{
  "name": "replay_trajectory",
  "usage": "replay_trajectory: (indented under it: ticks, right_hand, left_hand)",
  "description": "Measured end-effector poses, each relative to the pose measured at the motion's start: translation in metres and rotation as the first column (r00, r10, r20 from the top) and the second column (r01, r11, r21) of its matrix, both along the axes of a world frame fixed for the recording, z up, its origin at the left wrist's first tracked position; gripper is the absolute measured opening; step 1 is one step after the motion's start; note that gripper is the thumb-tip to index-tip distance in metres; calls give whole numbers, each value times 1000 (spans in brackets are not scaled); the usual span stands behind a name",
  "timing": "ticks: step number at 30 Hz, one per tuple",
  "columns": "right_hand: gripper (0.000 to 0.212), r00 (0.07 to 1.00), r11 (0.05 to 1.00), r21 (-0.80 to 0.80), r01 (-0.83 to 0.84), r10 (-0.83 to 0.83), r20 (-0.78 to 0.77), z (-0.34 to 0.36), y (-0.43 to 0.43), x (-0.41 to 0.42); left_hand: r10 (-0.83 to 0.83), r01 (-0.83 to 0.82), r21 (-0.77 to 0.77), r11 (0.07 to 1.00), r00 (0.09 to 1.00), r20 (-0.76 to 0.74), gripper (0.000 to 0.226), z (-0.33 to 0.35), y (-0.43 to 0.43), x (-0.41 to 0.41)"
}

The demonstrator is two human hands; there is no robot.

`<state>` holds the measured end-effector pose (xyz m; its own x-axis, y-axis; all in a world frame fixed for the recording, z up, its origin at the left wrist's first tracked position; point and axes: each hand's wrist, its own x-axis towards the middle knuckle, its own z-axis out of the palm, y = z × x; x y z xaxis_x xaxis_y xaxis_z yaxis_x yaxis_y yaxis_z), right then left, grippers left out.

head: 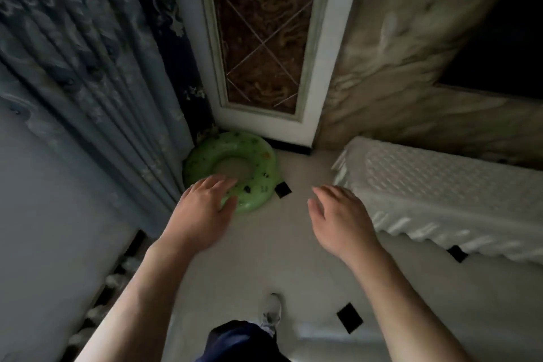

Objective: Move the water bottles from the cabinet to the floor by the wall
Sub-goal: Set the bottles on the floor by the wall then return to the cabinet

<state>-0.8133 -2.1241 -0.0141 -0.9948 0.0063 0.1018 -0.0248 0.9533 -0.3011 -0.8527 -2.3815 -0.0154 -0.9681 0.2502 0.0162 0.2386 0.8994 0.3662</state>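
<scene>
No water bottle shows clearly in this dim, blurred view. My left hand [202, 206] is held out over the pale floor [279, 244], fingers apart and empty, overlapping the near edge of a green inflatable ring [258, 167]. My right hand [338, 214] is held out beside it, also open and empty, near the corner of a cabinet draped in a white lace cloth [440, 191]. The cabinet's inside is hidden.
The green ring lies in the corner against a white-framed panel of brown marble [264, 38]. Blue patterned curtains [88, 67] hang on the left. A marbled wall [396, 53] rises behind the cabinet. My shoe [271, 314] is on the floor, which has small black inset tiles [349, 317].
</scene>
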Motion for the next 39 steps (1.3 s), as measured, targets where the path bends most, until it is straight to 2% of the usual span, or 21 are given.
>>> replay_trajectory:
  ticks: [5,9,15,19,24,29,32,37,39]
  right_hand:
    - [44,997,995,57,77,-79,23,-7,47,-45]
    - [35,990,988,62,141,-142,20,-11,84,-73]
    - [30,978,978,39,207,-208,15,-15,137,-93]
    - [26,978,978,7,208,-208,-2,-18,178,-98]
    - [32,984,983,-47,175,-176,-23,-11,250,-92]
    - [42,983,982,-62,181,-182,-13,-7,337,-76]
    - [41,976,975,-57,214,-215,-13,-2,391,-63]
    - [40,955,954,-63,293,-295,-20,2,471,-39]
    - [36,943,941,-63,333,-334,1,1,499,-31]
  left_hand:
    - [-83,81,52,995,996,37,63,-9,48,-66]
    - [-146,142,62,988,987,68,66,-14,86,-112]
    - [-203,197,79,977,976,84,65,-5,144,-141]
    - [-220,213,80,974,972,82,63,-4,188,-150]
    - [-216,213,72,974,975,50,55,1,261,-140]
    - [-208,206,55,977,978,26,62,10,353,-120]
    - [-254,253,60,966,967,14,62,15,407,-110]
    - [-343,343,57,938,939,-2,45,13,490,-105]
    - [-380,380,65,923,925,-13,46,10,522,-108]
